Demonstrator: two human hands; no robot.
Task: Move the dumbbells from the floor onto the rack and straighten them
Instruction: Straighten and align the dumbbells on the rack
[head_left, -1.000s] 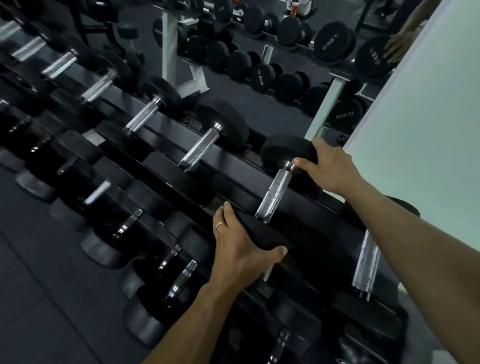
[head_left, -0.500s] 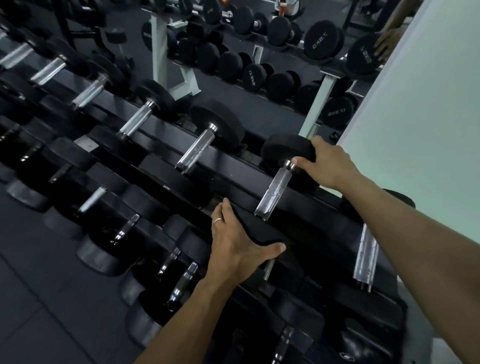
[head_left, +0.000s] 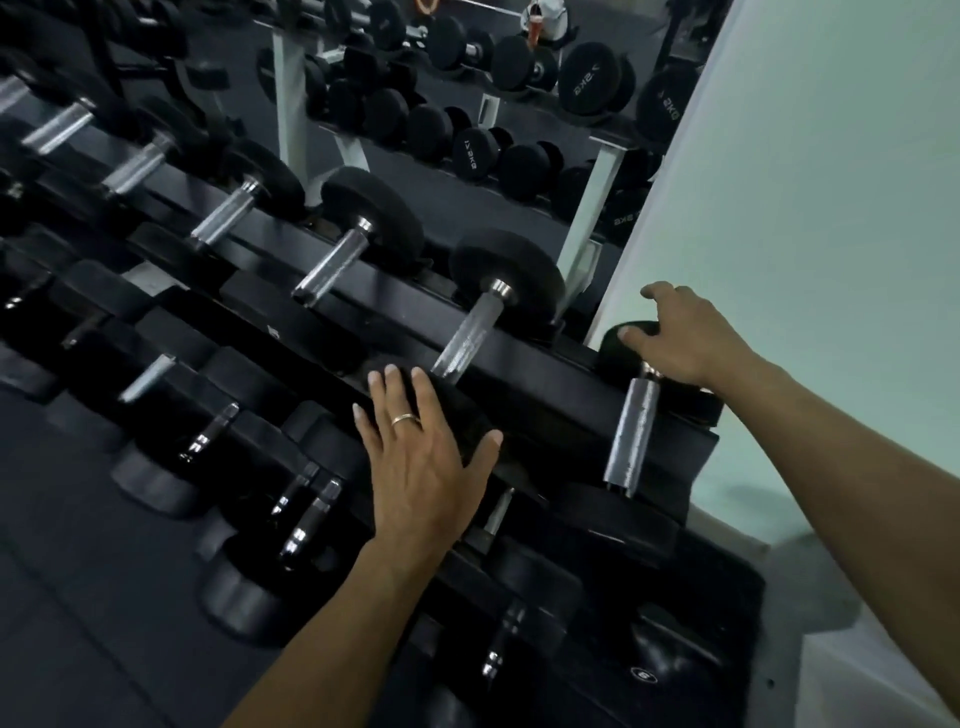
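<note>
A long black rack (head_left: 524, 374) carries rows of black dumbbells with chrome handles. My left hand (head_left: 421, 457), with a ring on it, lies flat on the near head of the second dumbbell from the right (head_left: 467, 338), fingers straight and thumb spread to the side. My right hand (head_left: 685, 338) cups the far head of the end dumbbell (head_left: 631, 431) at the rack's right end. Its thumb presses on the head's face and its index finger is lifted. This dumbbell's handle points toward me, slightly angled. No dumbbell on the floor is in view.
A pale wall (head_left: 831, 208) stands close on the right, just past the rack's end. Lower tiers (head_left: 306, 509) hold more dumbbells. A mirror (head_left: 467, 130) behind shows another rack of dumbbells. Dark rubber floor (head_left: 78, 597) lies at the lower left.
My right hand left the far head of the second dumbbell from the right and moved right onto the end dumbbell's far head. My left hand flattened out on the near head. The view shifted right.
</note>
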